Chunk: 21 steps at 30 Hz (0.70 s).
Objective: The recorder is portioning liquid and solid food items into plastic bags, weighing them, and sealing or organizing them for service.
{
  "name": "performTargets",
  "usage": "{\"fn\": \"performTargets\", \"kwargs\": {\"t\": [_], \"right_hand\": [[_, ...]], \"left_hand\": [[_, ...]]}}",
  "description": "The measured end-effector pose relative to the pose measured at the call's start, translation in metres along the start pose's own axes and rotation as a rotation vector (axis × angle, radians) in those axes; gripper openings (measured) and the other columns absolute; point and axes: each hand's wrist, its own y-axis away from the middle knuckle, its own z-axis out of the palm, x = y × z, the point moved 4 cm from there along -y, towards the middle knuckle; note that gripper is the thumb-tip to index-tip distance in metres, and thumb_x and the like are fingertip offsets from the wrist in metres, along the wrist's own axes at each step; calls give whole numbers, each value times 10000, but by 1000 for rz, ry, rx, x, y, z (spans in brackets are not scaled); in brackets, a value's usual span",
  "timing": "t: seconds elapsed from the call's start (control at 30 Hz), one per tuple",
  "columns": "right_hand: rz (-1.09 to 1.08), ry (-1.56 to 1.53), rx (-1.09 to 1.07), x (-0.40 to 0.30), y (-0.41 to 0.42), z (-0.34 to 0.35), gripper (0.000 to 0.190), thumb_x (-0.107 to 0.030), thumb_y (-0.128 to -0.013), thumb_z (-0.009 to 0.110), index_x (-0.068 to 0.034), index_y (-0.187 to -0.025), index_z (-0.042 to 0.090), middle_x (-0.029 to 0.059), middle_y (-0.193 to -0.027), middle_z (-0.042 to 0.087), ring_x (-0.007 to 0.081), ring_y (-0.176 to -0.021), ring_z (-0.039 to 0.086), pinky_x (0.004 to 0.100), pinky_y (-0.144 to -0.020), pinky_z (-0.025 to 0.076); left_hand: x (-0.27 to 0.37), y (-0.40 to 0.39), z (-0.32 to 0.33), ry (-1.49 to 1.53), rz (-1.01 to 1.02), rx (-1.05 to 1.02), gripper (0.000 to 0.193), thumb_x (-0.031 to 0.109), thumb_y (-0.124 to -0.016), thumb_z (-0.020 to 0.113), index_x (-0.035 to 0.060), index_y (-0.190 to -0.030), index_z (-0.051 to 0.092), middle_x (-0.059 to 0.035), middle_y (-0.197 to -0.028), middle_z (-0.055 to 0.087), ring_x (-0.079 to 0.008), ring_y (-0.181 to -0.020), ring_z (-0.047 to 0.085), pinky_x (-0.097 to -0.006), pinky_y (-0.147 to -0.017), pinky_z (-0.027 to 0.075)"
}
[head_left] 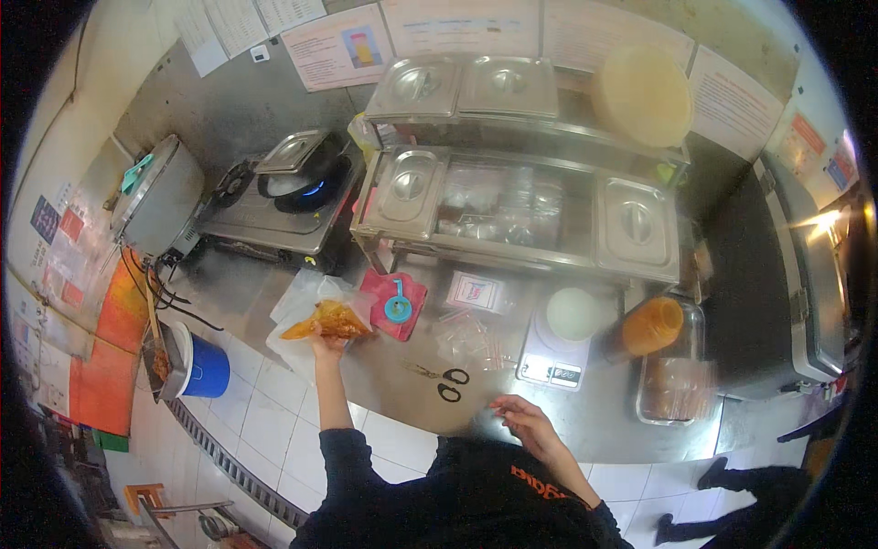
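Over the steel counter (374, 391), my left hand (329, 345) supports a clear plastic bag (312, 288) holding orange-brown food (329, 319). My right hand (528, 422) hovers near the counter's front edge, fingers curled; whether anything small is pinched there I cannot tell. Black-handled scissors (449, 384) lie between my hands. A pink cloth (415, 298) beside the bag carries a light-blue scoop (398, 310). Small clear plastic bags (466, 336) and a labelled packet (475, 291) lie further right. A white bowl (573, 314) sits on a digital scale (531, 357).
On the left, a stove (267, 223) burns a blue flame beneath a pan with a steel lid (295, 151). A rack holds lidded steel containers (408, 185). An orange bottle (651, 326) and a tray (641, 405) stand right. Another person's legs (734, 501) show lower right.
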Motion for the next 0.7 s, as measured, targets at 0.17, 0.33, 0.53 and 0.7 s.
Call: {"fn": "performTargets", "kwargs": {"t": [0.17, 0.33, 0.53, 0.7], "right_hand": [[-60, 45, 74, 7, 8, -8, 303, -132, -786, 556, -46, -1075, 521, 55, -1061, 538, 161, -958, 465, 274, -846, 337], [-79, 105, 105, 14, 14, -18, 280, -143, -788, 554, -46, -1051, 538, 57, -1043, 546, 160, -965, 467, 281, -855, 335], [-162, 188, 209, 20, 31, -47, 255, -88, -795, 535, -36, -1045, 540, 71, -1090, 537, 170, -992, 477, 292, -874, 349], [-123, 348, 191, 41, 53, -49, 274, -20, -819, 512, -29, -1093, 511, 59, -1088, 520, 179, -1058, 474, 306, -968, 326]], "left_hand": [[30, -24, -43, -229, 194, 148, 401, 334, -845, 483, 70, -1147, 477, -97, -1092, 544, -261, -985, 524, -396, -825, 421], [38, -22, -57, -474, 419, 258, 385, 296, -850, 485, 55, -1150, 474, -105, -1088, 543, -239, -985, 521, -356, -839, 404], [-8, 95, 141, -862, 834, 130, 418, 251, -855, 499, 10, -1188, 425, -98, -1095, 511, -221, -1007, 481, -318, -866, 369], [-150, 237, 219, -1163, -150, -1134, 228, 196, -847, 480, 18, -937, 591, -85, -959, 592, -229, -933, 545, -325, -826, 410]]}}
